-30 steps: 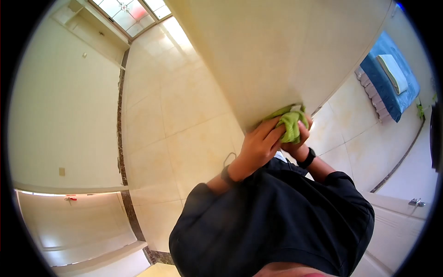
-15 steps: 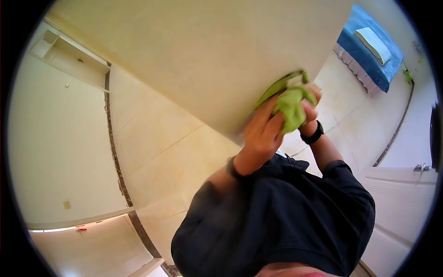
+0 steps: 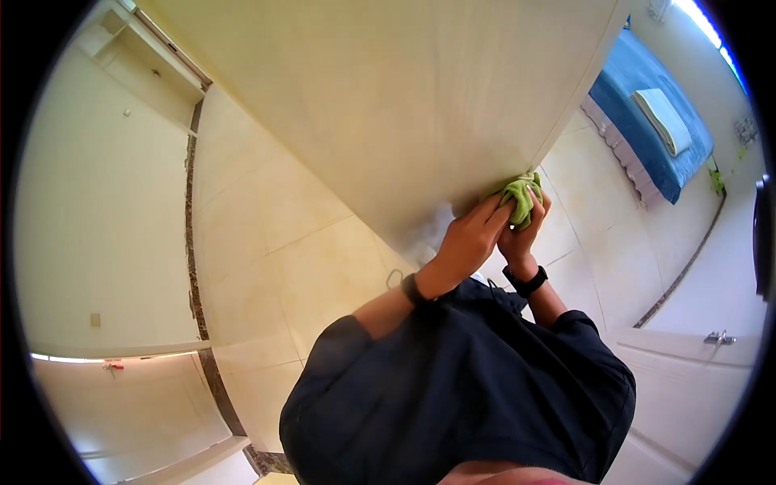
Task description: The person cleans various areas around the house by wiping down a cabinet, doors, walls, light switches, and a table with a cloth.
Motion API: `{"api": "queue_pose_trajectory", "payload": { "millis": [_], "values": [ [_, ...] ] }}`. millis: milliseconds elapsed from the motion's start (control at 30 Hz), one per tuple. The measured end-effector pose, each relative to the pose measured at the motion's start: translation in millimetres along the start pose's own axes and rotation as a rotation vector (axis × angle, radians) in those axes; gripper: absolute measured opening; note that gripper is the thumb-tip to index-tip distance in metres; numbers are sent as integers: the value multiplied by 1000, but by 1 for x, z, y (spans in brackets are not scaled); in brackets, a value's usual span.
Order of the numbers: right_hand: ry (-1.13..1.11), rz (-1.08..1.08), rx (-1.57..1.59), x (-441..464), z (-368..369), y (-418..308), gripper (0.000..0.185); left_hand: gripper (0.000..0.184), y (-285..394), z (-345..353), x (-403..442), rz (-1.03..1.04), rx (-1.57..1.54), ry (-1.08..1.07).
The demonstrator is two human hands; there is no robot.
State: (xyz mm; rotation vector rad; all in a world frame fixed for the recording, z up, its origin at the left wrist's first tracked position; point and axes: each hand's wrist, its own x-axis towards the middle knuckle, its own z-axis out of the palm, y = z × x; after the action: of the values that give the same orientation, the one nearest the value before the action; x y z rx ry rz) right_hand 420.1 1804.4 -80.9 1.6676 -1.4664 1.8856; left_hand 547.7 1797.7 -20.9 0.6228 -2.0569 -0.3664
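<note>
Cloth (image 3: pixel 521 202) is sitting bunched against the panel (image 3: pixel 388 105), right by its edge! Right hand (image 3: pixel 527 234) is curling its fingers firmly around the folds, while left hand (image 3: pixel 469 245) is gripping the near side, fingers half bent.

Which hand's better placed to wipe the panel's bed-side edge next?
Probably the right hand: it's nearer that edge, with the cloth in its fingers, while the left hand sits farther away.

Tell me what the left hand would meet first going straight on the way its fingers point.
The green cloth, which the left hand seems to touch; beyond it, perhaps the pale panel, depth unclear.
</note>
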Motion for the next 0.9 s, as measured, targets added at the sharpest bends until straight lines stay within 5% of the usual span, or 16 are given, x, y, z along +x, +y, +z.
{"api": "queue_pose_trajectory", "payload": {
  "millis": [367, 467, 800, 900],
  "values": [
    [143, -375, 261, 69, 31, -44, 63, 37, 39, -48, 25, -38, 170, 352],
    [-39, -475, 256, 47, 28, -4, 65, 36, 40, -35, 8, -192, 137, 359],
    [-483, -230, 255, -1, -12, 28, 65, 30, 36, 28, -35, -640, 67, 357],
    [-568, -153, 343, 18, -25, 2, 65, 30, 51, 23, -33, -602, 212, 384]
  ]
}}
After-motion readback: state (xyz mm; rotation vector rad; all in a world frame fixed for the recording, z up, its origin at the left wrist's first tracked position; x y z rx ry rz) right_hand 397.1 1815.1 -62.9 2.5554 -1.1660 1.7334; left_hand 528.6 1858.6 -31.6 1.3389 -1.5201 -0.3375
